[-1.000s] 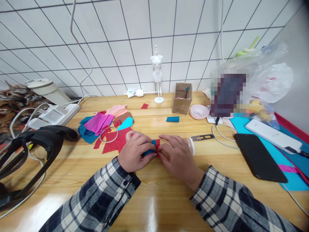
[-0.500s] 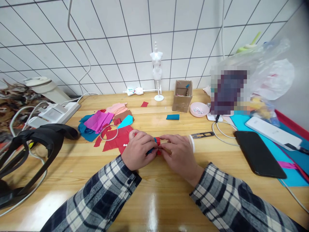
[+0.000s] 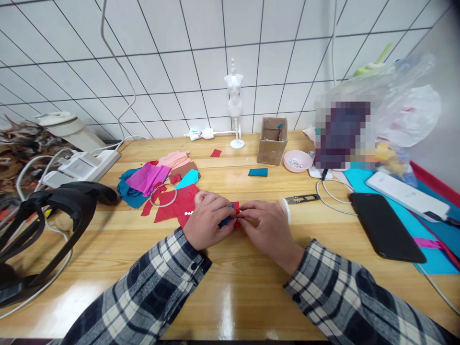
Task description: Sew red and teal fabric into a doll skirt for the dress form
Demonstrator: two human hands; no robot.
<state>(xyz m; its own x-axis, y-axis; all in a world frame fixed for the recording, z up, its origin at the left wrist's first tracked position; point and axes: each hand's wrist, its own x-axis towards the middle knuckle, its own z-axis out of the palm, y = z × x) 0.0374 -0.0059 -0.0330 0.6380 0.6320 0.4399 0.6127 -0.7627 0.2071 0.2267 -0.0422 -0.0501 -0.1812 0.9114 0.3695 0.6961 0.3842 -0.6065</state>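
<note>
Both hands meet over the middle of the table around a small piece of red and blue fabric [image 3: 236, 207]. My left hand [image 3: 208, 219] is closed on its left side, the blue part showing under the fingers. From the right, my right hand [image 3: 268, 225] pinches the red edge between thumb and fingertips; anything finer in that pinch is too small to make out. A white spool [image 3: 286, 211] stands partly hidden behind my right hand, with black thread snips [image 3: 304, 198] beside it. Red fabric scraps [image 3: 176, 203] lie left of my left hand, a clear hoop [image 3: 154, 203] on them.
A white mini dress form [image 3: 235, 96] stands at the back beside a cardboard box [image 3: 272, 151] and a pink bowl of beads [image 3: 297, 167]. Colored scraps [image 3: 147, 179] lie left. A black phone [image 3: 386, 227] is at right, a black headset frame [image 3: 72, 230] at left.
My right fingers have drawn closer together at the red fabric's edge. Both hands stay in nearly the same place, and the view has shifted slightly.
</note>
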